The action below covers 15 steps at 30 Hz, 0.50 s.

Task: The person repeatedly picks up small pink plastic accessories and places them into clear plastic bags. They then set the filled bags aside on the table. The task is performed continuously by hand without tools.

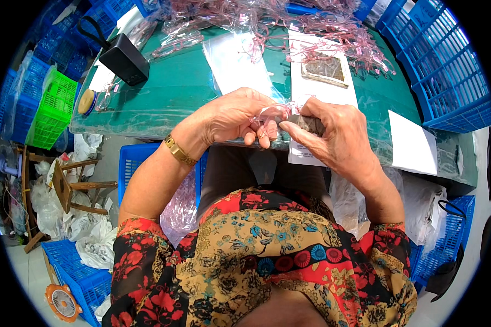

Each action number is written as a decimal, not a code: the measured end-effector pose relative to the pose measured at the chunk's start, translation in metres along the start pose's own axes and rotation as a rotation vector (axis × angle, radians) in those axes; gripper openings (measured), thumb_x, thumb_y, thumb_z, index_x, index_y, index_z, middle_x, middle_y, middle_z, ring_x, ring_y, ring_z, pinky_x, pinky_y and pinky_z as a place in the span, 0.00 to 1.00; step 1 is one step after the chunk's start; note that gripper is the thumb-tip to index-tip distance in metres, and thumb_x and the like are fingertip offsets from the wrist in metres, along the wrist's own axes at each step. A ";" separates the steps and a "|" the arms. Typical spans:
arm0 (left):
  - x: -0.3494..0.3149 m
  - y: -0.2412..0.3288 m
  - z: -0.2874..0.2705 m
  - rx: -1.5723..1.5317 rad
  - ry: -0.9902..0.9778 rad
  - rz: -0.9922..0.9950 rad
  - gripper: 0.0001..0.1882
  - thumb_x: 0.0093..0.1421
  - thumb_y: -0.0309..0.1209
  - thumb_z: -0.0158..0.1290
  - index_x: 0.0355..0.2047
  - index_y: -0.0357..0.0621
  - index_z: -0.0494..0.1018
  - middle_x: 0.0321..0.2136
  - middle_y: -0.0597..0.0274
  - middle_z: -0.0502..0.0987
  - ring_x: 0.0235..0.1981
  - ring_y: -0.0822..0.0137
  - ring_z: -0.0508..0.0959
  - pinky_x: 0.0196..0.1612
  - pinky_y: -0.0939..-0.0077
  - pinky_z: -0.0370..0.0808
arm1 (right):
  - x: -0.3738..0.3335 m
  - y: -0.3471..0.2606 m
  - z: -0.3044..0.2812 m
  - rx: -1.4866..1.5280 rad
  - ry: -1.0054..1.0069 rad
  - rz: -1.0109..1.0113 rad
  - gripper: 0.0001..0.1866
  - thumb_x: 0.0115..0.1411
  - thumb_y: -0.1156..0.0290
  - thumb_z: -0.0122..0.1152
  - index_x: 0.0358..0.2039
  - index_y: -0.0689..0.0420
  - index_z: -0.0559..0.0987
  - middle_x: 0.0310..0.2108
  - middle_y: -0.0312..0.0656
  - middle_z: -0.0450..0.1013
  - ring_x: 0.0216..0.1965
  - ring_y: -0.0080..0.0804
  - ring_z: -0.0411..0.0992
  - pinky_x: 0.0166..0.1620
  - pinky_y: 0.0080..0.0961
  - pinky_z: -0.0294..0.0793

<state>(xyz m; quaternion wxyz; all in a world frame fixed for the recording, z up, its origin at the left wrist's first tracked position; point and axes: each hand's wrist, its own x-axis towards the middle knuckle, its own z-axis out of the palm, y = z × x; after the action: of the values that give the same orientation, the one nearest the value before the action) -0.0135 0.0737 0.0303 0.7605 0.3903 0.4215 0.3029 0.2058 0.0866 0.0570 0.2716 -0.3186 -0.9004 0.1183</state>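
Blue baskets (444, 60) are standing around a green table (172, 82), and many pink frames (341, 37) are lying with clear bags (193, 24) at its far side. 1 pair of pink glasses (268, 128) is hanging by the near edge, between the person's 2 hands. The left hand (234, 115) is holding the glasses in a narrow pinch. The right hand (345, 133) is gripping a small gray-brown piece (313, 126), and whether it is also touching the glasses is hard to tell
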 end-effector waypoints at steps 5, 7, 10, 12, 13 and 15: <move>0.000 -0.002 -0.003 -0.005 -0.059 0.031 0.19 0.64 0.38 0.51 0.44 0.31 0.74 0.19 0.61 0.76 0.16 0.72 0.79 0.10 0.89 0.68 | 0.000 0.005 -0.003 0.025 0.072 0.141 0.19 0.50 0.57 0.70 0.30 0.58 0.74 0.20 0.45 0.74 0.21 0.38 0.74 0.25 0.30 0.72; 0.000 -0.002 -0.004 -0.009 -0.089 0.039 0.21 0.65 0.39 0.49 0.45 0.29 0.73 0.18 0.62 0.76 0.16 0.73 0.78 0.10 0.89 0.68 | 0.000 0.016 -0.001 0.137 0.187 0.233 0.20 0.49 0.58 0.72 0.33 0.59 0.75 0.23 0.45 0.75 0.22 0.34 0.74 0.26 0.29 0.72; 0.000 0.002 -0.004 -0.007 -0.104 0.034 0.22 0.66 0.38 0.48 0.46 0.27 0.72 0.17 0.64 0.75 0.14 0.74 0.77 0.10 0.90 0.66 | 0.000 0.029 0.001 0.329 0.231 0.287 0.21 0.51 0.61 0.71 0.41 0.59 0.76 0.27 0.45 0.75 0.27 0.27 0.74 0.30 0.23 0.73; -0.002 0.003 -0.003 0.008 -0.098 0.039 0.22 0.65 0.38 0.48 0.46 0.26 0.71 0.16 0.64 0.74 0.13 0.75 0.75 0.09 0.90 0.64 | 0.001 0.028 -0.002 0.473 0.095 0.403 0.21 0.53 0.63 0.70 0.43 0.59 0.77 0.28 0.43 0.75 0.30 0.24 0.73 0.32 0.21 0.73; -0.003 0.002 -0.004 -0.007 -0.125 0.045 0.22 0.65 0.38 0.48 0.46 0.26 0.71 0.16 0.64 0.74 0.12 0.75 0.74 0.09 0.90 0.63 | 0.001 0.031 -0.002 0.525 0.017 0.410 0.20 0.54 0.63 0.69 0.44 0.59 0.77 0.29 0.42 0.76 0.30 0.23 0.73 0.33 0.20 0.72; -0.003 0.001 -0.009 -0.035 -0.182 0.060 0.22 0.65 0.38 0.48 0.46 0.26 0.71 0.15 0.64 0.73 0.11 0.76 0.72 0.08 0.90 0.61 | 0.001 0.036 -0.001 0.704 -0.098 0.433 0.18 0.55 0.64 0.68 0.44 0.59 0.77 0.29 0.40 0.76 0.31 0.21 0.72 0.34 0.19 0.72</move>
<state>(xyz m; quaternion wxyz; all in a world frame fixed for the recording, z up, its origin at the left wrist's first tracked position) -0.0224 0.0750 0.0289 0.7929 0.4151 0.3334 0.2964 0.2243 0.1154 0.0443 0.2895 -0.3822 -0.7290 0.4886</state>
